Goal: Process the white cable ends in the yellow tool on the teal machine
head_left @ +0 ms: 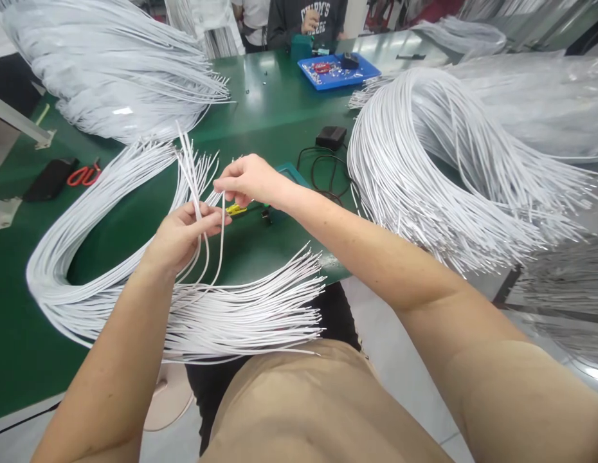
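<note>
Several white wires (193, 168) stand upright in my left hand (181, 233), whose thumb and fingers are closed around them. Just to its right, my right hand (248, 182) pinches the upper end of a single white wire (222, 238), which hangs down and curves toward the pile. Below both hands lies a large bundle of white wires (53, 257), bent in a U on the green table, with its loose ends fanned out near my lap. Behind my right hand, a yellow-handled tool (236, 209) is partly hidden.
Another looped wire bundle (390, 148) lies at the right, and a big one (120, 64) at the back left. A blue tray (337, 71) of small parts sits at the back. Red-handled scissors (84, 174), a black box (330, 137) with a cable, and a person (306, 26) opposite are visible.
</note>
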Demonstrator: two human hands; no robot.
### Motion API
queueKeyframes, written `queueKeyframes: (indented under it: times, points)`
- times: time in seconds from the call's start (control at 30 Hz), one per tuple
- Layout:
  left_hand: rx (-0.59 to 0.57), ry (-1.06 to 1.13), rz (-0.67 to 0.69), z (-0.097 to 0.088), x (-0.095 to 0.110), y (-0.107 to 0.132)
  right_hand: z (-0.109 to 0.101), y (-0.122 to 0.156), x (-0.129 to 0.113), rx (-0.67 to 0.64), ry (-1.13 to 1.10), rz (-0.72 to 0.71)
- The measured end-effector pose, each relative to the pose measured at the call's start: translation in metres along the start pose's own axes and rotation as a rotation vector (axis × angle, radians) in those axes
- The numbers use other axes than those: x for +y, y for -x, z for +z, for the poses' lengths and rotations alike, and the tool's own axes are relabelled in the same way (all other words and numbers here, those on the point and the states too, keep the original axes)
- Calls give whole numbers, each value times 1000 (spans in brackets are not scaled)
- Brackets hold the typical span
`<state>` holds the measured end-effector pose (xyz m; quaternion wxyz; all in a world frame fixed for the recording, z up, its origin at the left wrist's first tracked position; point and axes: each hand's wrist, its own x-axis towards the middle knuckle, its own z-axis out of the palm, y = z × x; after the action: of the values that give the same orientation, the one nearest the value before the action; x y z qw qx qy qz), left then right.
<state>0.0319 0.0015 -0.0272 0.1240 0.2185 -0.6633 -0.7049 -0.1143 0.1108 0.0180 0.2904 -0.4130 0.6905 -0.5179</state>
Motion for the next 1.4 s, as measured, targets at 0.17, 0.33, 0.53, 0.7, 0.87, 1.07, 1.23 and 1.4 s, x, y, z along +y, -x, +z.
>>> queueKeyframes:
  times: [0.17, 0.33, 0.53, 0.7, 0.87, 1.07, 1.23, 1.4]
  points:
    - [-3, 26, -2, -5, -2, -17, 14, -6, 14, 2, -120, 41]
    - [-12, -33, 38, -16, -11, -35, 29, -19, 38, 70, -300, 83]
    - [58, 90, 58, -20, -28, -42, 37, -30, 53, -18, -553, 158]
    - [81, 176, 66, -21, -37, -46, 38, -38, 60, -178, -831, 222]
    - [78, 96, 187, -27, -46, -51, 46, -42, 65, -206, -901, 294]
    - [143, -221, 267, -31, -51, -50, 53, -38, 72, -150, -812, 268]
    - [99, -311, 227, -23, -41, -43, 52, -35, 82, -174, -829, 228]
    - [117, -223, 172, -19, -40, -43, 48, -32, 89, -232, -970, 206]
